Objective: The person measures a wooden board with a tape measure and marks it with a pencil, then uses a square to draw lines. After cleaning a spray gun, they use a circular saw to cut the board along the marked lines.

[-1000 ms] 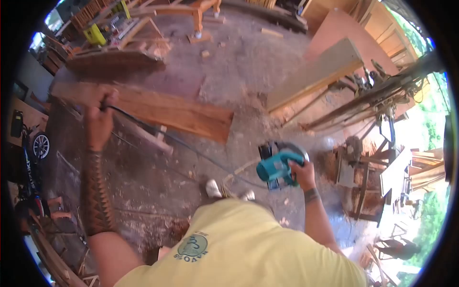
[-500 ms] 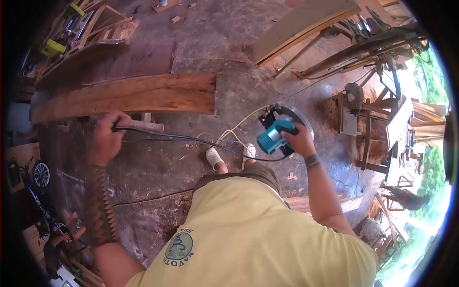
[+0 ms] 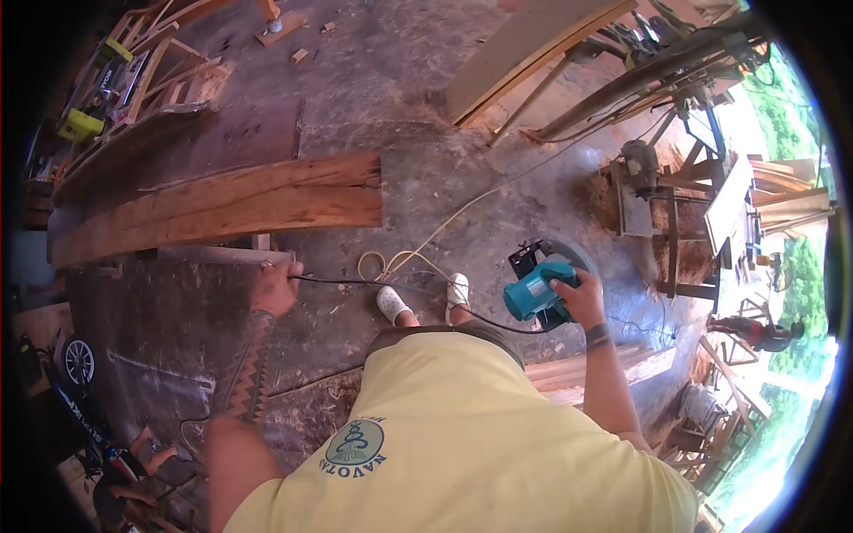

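A teal circular saw (image 3: 533, 291) with a dark base and a round guard hangs at the right of my legs, its handle wrapped by the fingers of my right hand (image 3: 582, 300). From the saw a black power cord (image 3: 338, 282) runs across in front of my shoes to my left hand (image 3: 277, 289), which is closed around it. Beyond my left hand lies a thick wooden plank (image 3: 231, 206), raised off the floor, with a crack near its right end.
A yellowish extension cord (image 3: 444, 222) loops on the concrete floor by my white clogs (image 3: 392, 305). Boards and a long beam (image 3: 649, 84) stand at upper right, near a motor (image 3: 639, 167) on a wooden frame. A person (image 3: 755, 333) is at far right, and a bicycle wheel (image 3: 78, 361) at left.
My left hand has come lower and inward with the cord. The saw in my right hand has shifted slightly right and down, and the view has moved a little.
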